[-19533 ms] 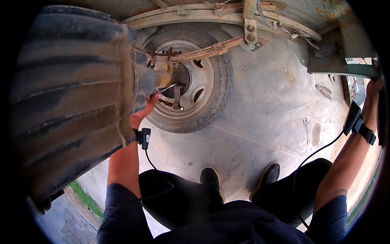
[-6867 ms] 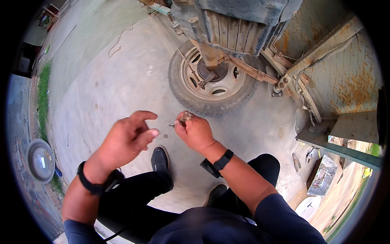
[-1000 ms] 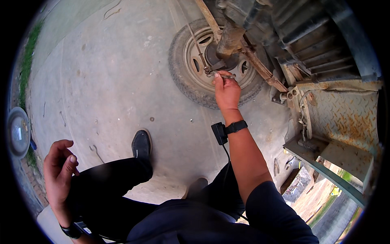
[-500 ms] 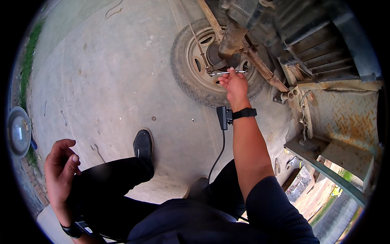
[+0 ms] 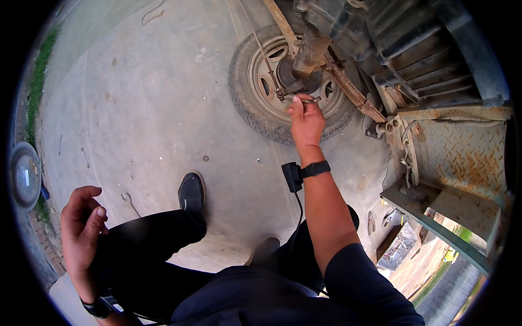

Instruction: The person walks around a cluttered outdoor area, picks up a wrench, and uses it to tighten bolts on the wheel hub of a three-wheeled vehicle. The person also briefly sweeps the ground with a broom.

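My right hand (image 5: 308, 124) is closed on a slim metal wrench (image 5: 312, 100), gripped between thumb and fingers in front of the wheel. The wrench's left end meets the fitting (image 5: 280, 94) at the lower end of a thin rod (image 5: 262, 53); my fingers partly hide the contact. Behind them lies a dusty wheel with a tyre (image 5: 243, 108) and a pale slotted rim. Off to the left, my left hand (image 5: 79, 231) hangs by my left knee, holding nothing, fingers loosely curled and thumb apart.
Rusty vehicle bars (image 5: 348, 87) and a dark ribbed housing (image 5: 435, 65) occupy the upper right, above a rusty tread plate (image 5: 459, 155). On the concrete lie an open-ended wrench (image 5: 129, 204) and pliers (image 5: 371, 223). A round metal basin (image 5: 25, 176) stands far left.
My right hand has shifted left and slightly nearer, its fingers now wrapped more over the wrench. The wrench's free end has swung toward me. My left hand has not moved.
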